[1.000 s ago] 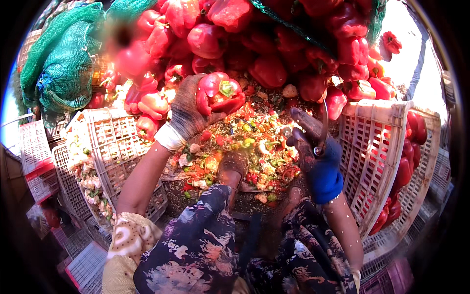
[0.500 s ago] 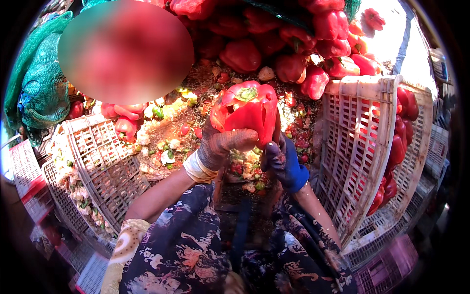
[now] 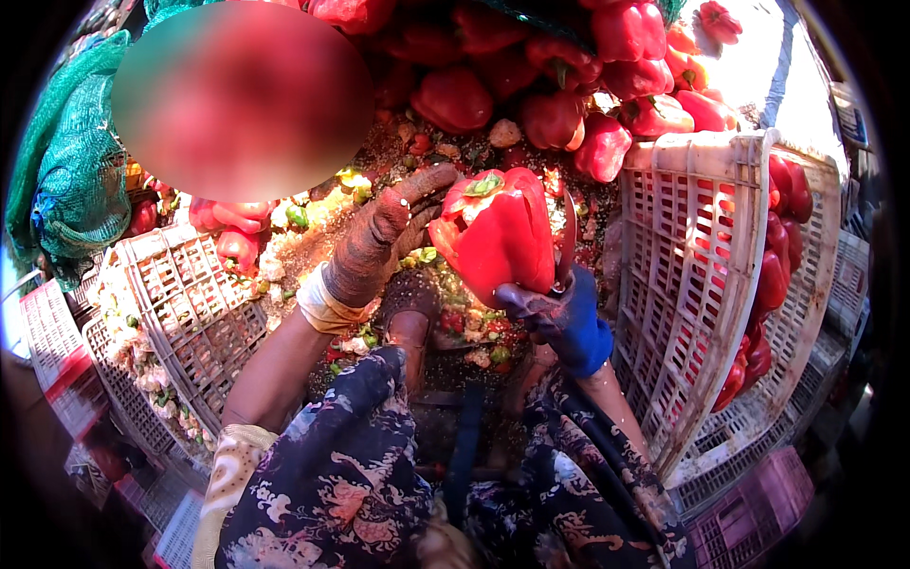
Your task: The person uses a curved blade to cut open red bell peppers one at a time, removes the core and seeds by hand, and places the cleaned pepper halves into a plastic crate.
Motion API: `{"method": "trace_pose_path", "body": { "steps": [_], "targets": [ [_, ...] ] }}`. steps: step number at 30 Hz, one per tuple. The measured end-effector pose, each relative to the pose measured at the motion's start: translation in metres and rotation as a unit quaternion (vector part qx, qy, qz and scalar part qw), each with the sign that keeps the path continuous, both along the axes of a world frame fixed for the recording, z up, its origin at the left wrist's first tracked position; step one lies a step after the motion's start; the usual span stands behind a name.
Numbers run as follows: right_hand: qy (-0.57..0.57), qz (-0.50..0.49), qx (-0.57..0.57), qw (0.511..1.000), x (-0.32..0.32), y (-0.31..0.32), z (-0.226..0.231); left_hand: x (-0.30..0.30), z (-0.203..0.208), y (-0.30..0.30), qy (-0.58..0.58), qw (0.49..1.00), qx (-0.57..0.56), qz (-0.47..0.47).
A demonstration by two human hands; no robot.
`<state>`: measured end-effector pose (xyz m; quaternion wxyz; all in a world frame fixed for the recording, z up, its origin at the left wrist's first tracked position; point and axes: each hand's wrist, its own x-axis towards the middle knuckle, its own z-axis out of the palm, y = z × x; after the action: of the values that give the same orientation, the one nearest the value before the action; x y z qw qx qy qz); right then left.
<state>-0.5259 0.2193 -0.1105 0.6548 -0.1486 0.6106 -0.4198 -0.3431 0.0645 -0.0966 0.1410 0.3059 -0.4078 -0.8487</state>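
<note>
A large red bell pepper (image 3: 507,237), its green stem end up and its wall split open around the stem, rests in my right hand (image 3: 561,318). That hand wears a blue glove with darkened fingers, closed round the pepper's lower right side. Beside the pepper, a narrow, dark red, blade-like strip (image 3: 568,237) rises from the same hand; I cannot make out what it is. To the left, my left hand (image 3: 379,237), in a stained glove with a pale cuff, is open and apart from the pepper, fingers stretched towards its top.
Red peppers (image 3: 455,95) are heaped at the far side. A pale plastic crate (image 3: 697,284) stands on the right, with peppers behind its slatted wall. On the left, another crate (image 3: 190,303) borders cut-out cores and scraps. Green netting (image 3: 85,161) hangs far left. Seeds and scraps litter the ground.
My left hand has let go of the pepper and drawn back to the left, its fingers opening. The pepper now sits in my right hand alone, slightly further right.
</note>
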Motion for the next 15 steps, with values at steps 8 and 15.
{"method": "trace_pose_path", "body": {
  "steps": [8,15],
  "targets": [
    [-0.018,0.003,-0.067,0.998,0.005,0.014,-0.001,-0.001,-0.023,-0.026,-0.119,0.862,-0.404,-0.281],
    [-0.033,0.026,-0.04,0.998,0.008,0.017,-0.005,-0.007,-0.016,-0.008,-0.202,0.8,-0.473,-0.309]
  ]
}}
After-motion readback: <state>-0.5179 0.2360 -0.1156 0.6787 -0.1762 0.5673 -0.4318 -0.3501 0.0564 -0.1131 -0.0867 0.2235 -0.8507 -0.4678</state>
